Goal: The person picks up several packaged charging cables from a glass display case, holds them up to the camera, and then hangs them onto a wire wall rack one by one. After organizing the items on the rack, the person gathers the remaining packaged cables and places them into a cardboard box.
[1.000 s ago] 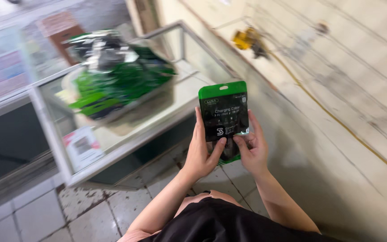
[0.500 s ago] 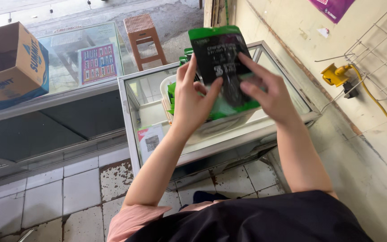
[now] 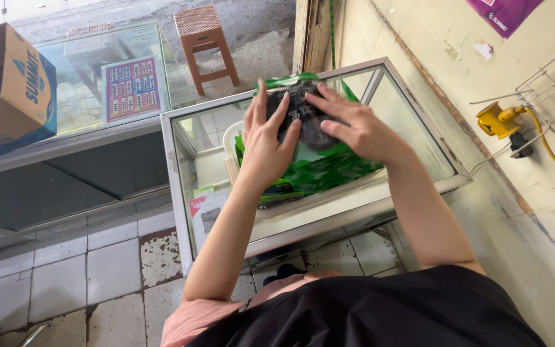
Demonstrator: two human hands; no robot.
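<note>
Nearest the camera, both forearms reach out over a glass-topped worktop [image 3: 419, 138]. The left hand [image 3: 266, 138] and the right hand [image 3: 354, 125] both close on a green and black packet [image 3: 300, 109], fingers spread across its dark face, pressing it onto a pile of green packets [image 3: 319, 170] in a white tray [image 3: 229, 144] on the glass. Beyond, to the left, a cardboard box [image 3: 8, 90] sits on another glass case; a brown stool [image 3: 203, 38] stands farther off.

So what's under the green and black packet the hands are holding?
A pile of more green packets in a white basket on the glass display case. The hands and top packet hide the pile's middle.
</note>
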